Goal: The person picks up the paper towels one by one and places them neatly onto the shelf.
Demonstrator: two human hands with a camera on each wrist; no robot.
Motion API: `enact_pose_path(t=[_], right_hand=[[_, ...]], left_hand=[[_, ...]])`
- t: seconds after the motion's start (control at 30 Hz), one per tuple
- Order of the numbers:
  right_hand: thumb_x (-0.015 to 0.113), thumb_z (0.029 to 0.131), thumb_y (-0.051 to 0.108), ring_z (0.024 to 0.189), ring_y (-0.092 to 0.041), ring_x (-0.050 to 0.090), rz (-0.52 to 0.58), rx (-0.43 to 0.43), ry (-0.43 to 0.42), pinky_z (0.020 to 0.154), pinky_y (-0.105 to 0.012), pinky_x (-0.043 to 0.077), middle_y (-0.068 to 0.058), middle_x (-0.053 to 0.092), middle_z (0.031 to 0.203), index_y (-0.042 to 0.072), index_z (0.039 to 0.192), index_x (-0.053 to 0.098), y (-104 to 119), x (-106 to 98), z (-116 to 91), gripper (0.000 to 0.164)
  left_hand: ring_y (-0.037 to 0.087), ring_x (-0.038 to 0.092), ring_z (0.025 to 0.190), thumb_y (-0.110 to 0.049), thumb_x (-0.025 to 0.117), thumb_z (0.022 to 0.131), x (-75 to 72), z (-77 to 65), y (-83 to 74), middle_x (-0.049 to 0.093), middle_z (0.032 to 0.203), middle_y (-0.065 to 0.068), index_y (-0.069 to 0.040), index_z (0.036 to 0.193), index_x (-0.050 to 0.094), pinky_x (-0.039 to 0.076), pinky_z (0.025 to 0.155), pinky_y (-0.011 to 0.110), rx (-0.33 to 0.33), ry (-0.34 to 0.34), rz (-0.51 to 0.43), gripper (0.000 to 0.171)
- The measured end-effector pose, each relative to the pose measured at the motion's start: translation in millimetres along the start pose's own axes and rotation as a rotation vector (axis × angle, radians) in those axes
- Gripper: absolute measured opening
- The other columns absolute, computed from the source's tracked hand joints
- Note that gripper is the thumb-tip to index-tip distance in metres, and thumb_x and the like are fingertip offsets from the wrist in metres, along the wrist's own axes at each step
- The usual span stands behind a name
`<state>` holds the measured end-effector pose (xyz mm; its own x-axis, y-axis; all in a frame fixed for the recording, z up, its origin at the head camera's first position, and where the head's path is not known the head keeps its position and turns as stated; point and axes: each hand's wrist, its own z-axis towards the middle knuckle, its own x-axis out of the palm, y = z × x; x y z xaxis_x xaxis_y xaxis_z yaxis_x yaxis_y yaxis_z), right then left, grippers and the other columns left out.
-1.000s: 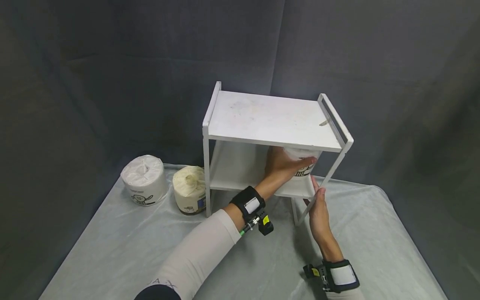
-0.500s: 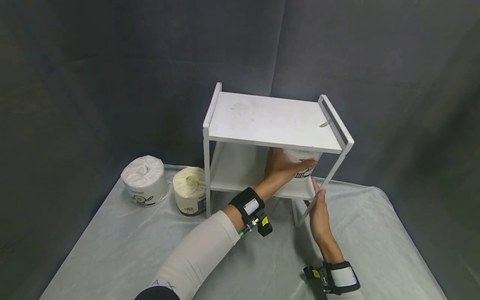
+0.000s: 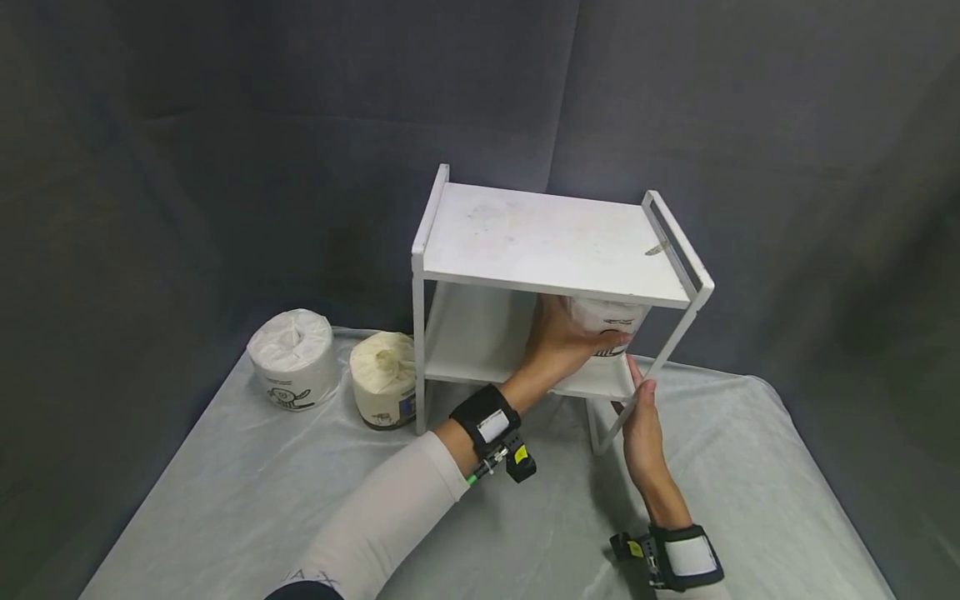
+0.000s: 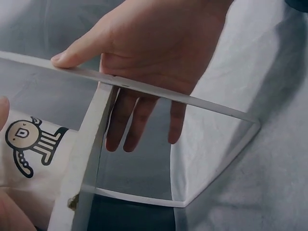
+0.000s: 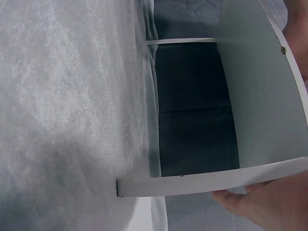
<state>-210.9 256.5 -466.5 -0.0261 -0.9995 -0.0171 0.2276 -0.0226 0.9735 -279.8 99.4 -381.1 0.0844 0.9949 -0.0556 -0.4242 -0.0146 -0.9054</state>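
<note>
A wrapped toilet roll point(image 3: 606, 313) with a printed cartoon figure stands at the right end of the lower board point(image 3: 472, 337) of a white two-tier shelf rack point(image 3: 555, 237). My left hand point(image 3: 561, 340) reaches in under the top board and grips this roll, thumb across its front; the other fingers are mostly hidden. My right hand point(image 3: 642, 429) holds the rack's right front leg near the lower board. In the left wrist view, the right hand's point(image 4: 154, 48) thumb lies along the leg, with several fingers behind it. The right wrist view shows the right hand point(image 5: 274, 204) against the rack's side.
Left of the rack stand two more wrapped toilet rolls: a white one point(image 3: 292, 360) and a cream one point(image 3: 382, 381) close to the rack's left leg. A pale cloth point(image 3: 510, 533) covers the table. Dark curtain point(image 3: 300, 167) hangs behind.
My left forearm has shifted slightly left and toward me, and the left thumb sits a little lower on the roll. The right hand keeps its place on the rack.
</note>
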Motion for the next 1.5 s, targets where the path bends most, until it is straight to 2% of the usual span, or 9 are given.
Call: enact_pose_path(t=[0.1,0.2,0.3,0.43,0.53,0.83,1.17,1.4,1.5], right_hand=[[0.010,0.110,0.063,0.162,-0.035,0.007,-0.015,-0.002,0.008,0.127,-0.068,0.005,-0.015,0.010,0.176,0.011,0.171,0.011,0,0,-1,0.080],[0.010,0.110,0.063,0.162,-0.035,0.007,-0.018,-0.006,0.015,0.127,-0.068,0.005,-0.015,0.010,0.176,0.010,0.171,0.010,-1,0,-1,0.080],[0.010,0.110,0.063,0.162,-0.035,0.008,-0.018,-0.008,0.012,0.127,-0.066,0.005,-0.015,0.011,0.176,0.010,0.171,0.011,-1,-1,0,0.080],[0.010,0.110,0.063,0.161,-0.034,0.011,-0.018,0.001,-0.003,0.128,-0.064,0.006,-0.016,0.013,0.176,0.010,0.171,0.012,-1,-1,2,0.080],[0.011,0.110,0.064,0.161,-0.034,0.011,-0.005,0.008,-0.012,0.128,-0.063,0.006,-0.016,0.013,0.176,0.008,0.170,0.012,-1,0,1,0.082],[0.011,0.109,0.065,0.164,-0.028,0.002,-0.026,0.014,-0.005,0.129,-0.062,0.004,-0.007,0.004,0.178,0.014,0.171,0.012,1,0,0,0.080],[0.010,0.110,0.064,0.164,-0.024,0.002,-0.024,0.018,-0.009,0.129,-0.061,0.003,-0.005,0.007,0.178,0.017,0.171,0.015,2,0,0,0.077],[0.010,0.110,0.065,0.164,-0.026,0.002,-0.038,0.014,0.000,0.129,-0.061,0.001,-0.005,0.008,0.178,0.018,0.171,0.013,0,-1,0,0.077],[0.010,0.110,0.064,0.164,-0.028,0.002,-0.048,0.006,0.005,0.130,-0.061,0.002,-0.006,0.008,0.178,0.018,0.171,0.013,-1,-1,-1,0.077]], left_hand=[[0.011,0.039,0.145,-0.027,0.100,0.072,-3.8,-5.5,-2.1,0.041,0.155,0.003,-0.017,0.161,0.022,0.030,0.124,0.038,0.042,-0.007,0.050,0.118],[0.014,0.034,0.150,-0.029,0.100,0.073,-7.5,-10.3,-5.2,0.037,0.159,0.007,-0.016,0.164,0.017,0.028,0.126,0.039,0.053,-0.013,0.093,0.124],[0.017,0.031,0.154,-0.034,0.100,0.073,-10.8,-14.0,-8.7,0.034,0.163,0.010,-0.016,0.166,0.013,0.028,0.127,0.041,0.026,-0.018,0.137,0.129],[0.025,0.029,0.157,-0.043,0.099,0.072,-14.8,-19.7,-13.0,0.031,0.167,0.014,-0.014,0.168,0.010,0.030,0.127,0.046,-0.058,-0.035,0.212,0.133],[0.030,0.031,0.156,-0.044,0.099,0.071,-17.7,-24.4,-16.0,0.031,0.167,0.017,-0.012,0.168,0.012,0.032,0.126,0.048,-0.096,-0.046,0.240,0.134],[0.028,0.036,0.154,-0.042,0.101,0.068,-24.1,-40.0,-26.9,0.035,0.167,0.014,-0.014,0.168,0.017,0.034,0.124,0.046,-0.083,-0.041,0.240,0.134],[0.032,0.037,0.154,-0.034,0.102,0.068,-33.1,-51.1,-24.8,0.036,0.167,0.015,-0.017,0.168,0.019,0.035,0.123,0.050,-0.021,-0.021,0.201,0.131],[0.027,0.030,0.157,-0.037,0.101,0.068,-39.4,-65.9,-30.4,0.027,0.172,0.009,-0.020,0.169,0.016,0.032,0.125,0.052,-0.111,-0.006,0.196,0.134],[0.027,0.029,0.157,-0.036,0.102,0.068,-42.9,-73.6,-32.7,0.027,0.172,0.009,-0.019,0.169,0.015,0.032,0.125,0.052,-0.125,0.005,0.188,0.134]])
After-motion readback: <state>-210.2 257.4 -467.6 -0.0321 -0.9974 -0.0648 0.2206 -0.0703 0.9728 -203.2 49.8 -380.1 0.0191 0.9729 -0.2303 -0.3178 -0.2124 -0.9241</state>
